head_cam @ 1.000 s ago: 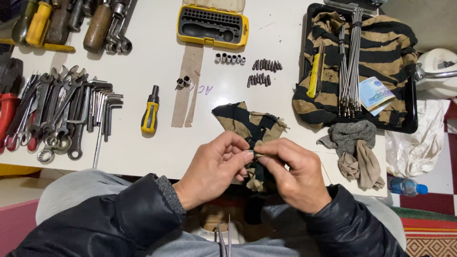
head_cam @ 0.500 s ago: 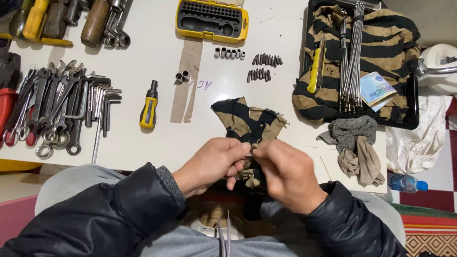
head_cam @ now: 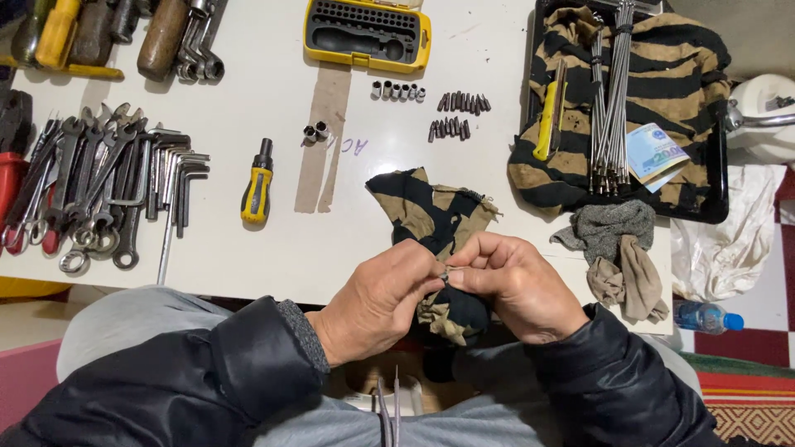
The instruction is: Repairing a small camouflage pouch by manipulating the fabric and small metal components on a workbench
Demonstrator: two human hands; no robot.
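Striped rag (head_cam: 431, 217), tan and black, hangs over the near edge of the white table (head_cam: 348, 248), its lower part draped below the person's hands; it is the landmark for all else. Beyond it and to its right lies a black tray (head_cam: 719, 192) lined with similar striped cloth, bearing a bundle of thin metal rods (head_cam: 611, 91); far to its left sits a heap of wrenches (head_cam: 83, 186); straight beyond it rests a yellow bit case (head_cam: 367, 35); just left of it lies a yellow-handled screwdriver (head_cam: 257, 184). Over the rag's lower part, the left hand (head_cam: 377, 302) and right hand (head_cam: 517, 285) meet fingertip to fingertip, both pinching a small dark metal part (head_cam: 445, 276), too small to identify.
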